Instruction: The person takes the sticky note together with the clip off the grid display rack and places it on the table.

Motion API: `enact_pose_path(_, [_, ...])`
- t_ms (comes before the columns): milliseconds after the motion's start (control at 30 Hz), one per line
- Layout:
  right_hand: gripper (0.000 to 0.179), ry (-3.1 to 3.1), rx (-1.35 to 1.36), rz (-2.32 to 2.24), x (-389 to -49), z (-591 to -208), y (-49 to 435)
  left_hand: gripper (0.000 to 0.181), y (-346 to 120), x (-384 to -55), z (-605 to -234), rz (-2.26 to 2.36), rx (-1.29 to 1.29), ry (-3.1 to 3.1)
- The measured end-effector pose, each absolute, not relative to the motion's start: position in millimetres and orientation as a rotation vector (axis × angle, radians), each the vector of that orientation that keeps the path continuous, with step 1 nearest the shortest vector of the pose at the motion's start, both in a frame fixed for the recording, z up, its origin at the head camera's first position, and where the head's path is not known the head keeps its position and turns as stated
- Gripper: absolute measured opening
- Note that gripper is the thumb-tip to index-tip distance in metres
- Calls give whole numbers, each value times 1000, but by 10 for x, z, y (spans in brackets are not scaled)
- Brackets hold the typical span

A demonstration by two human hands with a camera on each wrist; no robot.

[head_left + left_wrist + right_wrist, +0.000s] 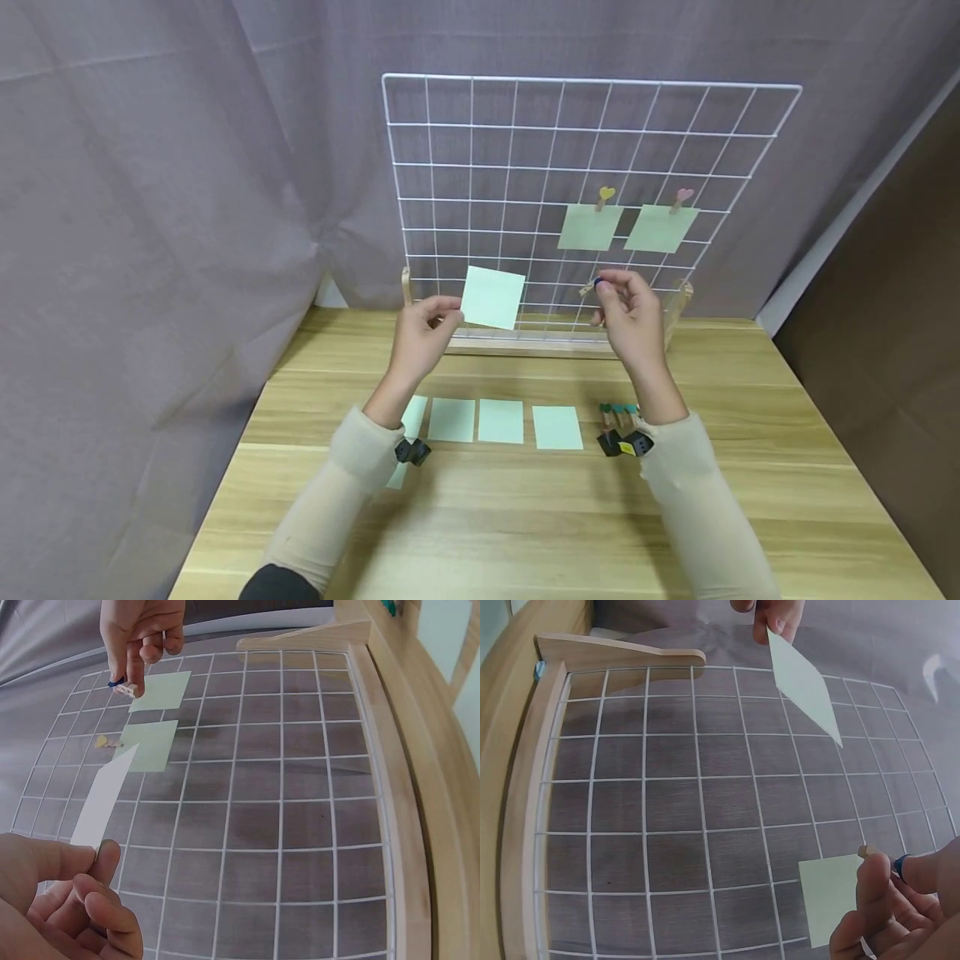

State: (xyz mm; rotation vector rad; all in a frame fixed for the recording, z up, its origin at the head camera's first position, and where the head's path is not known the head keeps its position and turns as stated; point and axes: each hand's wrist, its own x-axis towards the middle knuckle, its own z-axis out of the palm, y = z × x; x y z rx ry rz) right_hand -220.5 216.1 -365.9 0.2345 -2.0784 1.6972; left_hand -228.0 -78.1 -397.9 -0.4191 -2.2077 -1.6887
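Head view: my left hand [420,337] pinches a note [492,297], my right hand [633,325] a clip [587,289]; seemingly mid-hanging, I next need both against the grid [549,169], 2 o'clock.

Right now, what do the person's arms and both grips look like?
The left sleeve and right sleeve are plain cream. A small black wrist device sits at the left cuff; another black device, with a yellow mark, sits at the right. The left grip and right grip wear no gloves.

Wire grid [550,169] on table [495,525], two notes [588,227] on its right half, note row [501,422] before it
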Motion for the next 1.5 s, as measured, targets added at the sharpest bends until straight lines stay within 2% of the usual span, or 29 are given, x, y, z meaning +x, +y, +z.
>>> enact_pose_path(233, [28, -2123, 236, 1661, -2156, -3765, 2227, 19, -848, -2196, -4071, -1680, -381, -2220])
enact_pose_path(667, [26, -2222, 246, 1664, -1993, -4073, 2347, 31, -927, -1991, -4316, -1788, -367, -2183])
enact_pose_path(1000, [29, -2279, 172, 1699, -1888, -4283, 2495, 18, -998, -1840, -4507, -1759, -360, -2271])
enact_pose_path(1500, [30, -2391, 134, 1627, -1726, -4674, 2710, 18, -1096, -1488, -4785, -1812, -269, -2349])
